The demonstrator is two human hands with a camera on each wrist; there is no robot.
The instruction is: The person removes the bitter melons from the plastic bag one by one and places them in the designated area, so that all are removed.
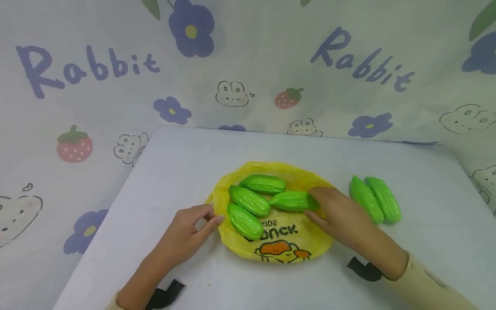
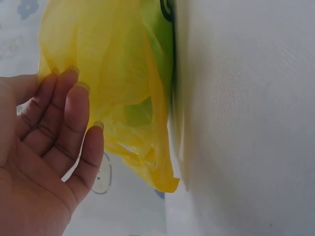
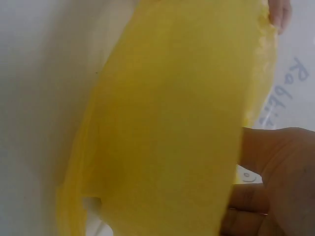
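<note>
A yellow plastic bag [image 1: 277,254] with a printed duck lies with its mouth spread wide on the table. Several bright green, ridged bitter melons [image 1: 248,200] lie in it. My left hand [image 1: 190,228] pinches the bag's left rim between thumb and fingers; the left wrist view shows the fingertips at the thin yellow wall [image 2: 108,64]. At the bag's right side, my right hand [image 1: 339,213] reaches over the rim and grips the right end of one bitter melon [image 1: 290,201]. In the right wrist view the yellow wall [image 3: 167,113] hides that melon and the fingertips.
Two more green bitter melons [image 1: 376,200] lie side by side on the white table [image 1: 178,168], right of the bag. A patterned cloth [image 1: 255,60] with rabbits, flowers and strawberries hangs behind and at the sides. Dark straps [image 1: 364,269] show by both wrists.
</note>
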